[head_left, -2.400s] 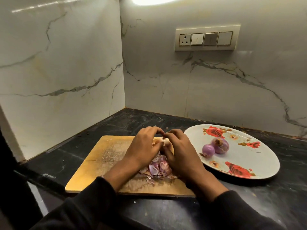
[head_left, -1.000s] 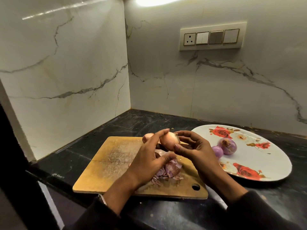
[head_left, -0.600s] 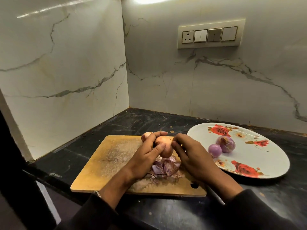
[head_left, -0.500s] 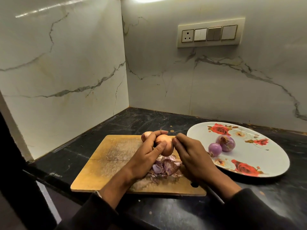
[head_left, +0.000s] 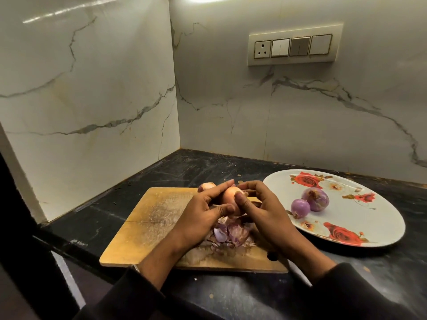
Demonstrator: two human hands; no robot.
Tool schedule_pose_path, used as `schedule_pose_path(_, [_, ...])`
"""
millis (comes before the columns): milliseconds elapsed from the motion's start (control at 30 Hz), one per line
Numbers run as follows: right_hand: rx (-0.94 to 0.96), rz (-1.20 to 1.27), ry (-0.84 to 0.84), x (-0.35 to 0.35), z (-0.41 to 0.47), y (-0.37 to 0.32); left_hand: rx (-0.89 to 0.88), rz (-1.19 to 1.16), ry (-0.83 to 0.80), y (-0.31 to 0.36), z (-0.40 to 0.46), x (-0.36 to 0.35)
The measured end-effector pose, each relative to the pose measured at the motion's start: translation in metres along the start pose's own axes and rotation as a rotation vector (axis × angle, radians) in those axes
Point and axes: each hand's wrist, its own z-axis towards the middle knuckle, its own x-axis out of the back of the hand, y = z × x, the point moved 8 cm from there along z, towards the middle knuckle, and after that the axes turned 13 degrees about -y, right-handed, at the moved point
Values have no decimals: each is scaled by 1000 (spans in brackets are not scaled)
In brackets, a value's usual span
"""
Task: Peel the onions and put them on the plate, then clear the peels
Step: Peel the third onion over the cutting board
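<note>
Above the cutting board (head_left: 147,229) near the black desk's (head_left: 231,296) front edge, both hands grip one onion (head_left: 230,197), left hand (head_left: 203,218) cupping, right hand (head_left: 258,209) pinching its upward-tilted tip. Marble walls (head_left: 92,88) meet at the back corner.

Bare counter (head_left: 184,167) behind board (head_left: 147,227), plate (head_left: 379,218) blocking right

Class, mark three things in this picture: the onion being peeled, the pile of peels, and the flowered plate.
onion (head_left: 228,197), head view, bare skin between the hands.
peels (head_left: 233,232), head view, middle of the pile.
plate (head_left: 381,218), head view, bare right side.
</note>
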Motion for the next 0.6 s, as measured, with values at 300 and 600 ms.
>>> schedule_pose_path(300, [-22, 437, 8, 2, 0, 10, -21, -97, 221, -1, -5, 18])
schedule_pose_path(600, [-42, 222, -39, -6, 0, 2, -40, 4, 257, 1, -5, 19])
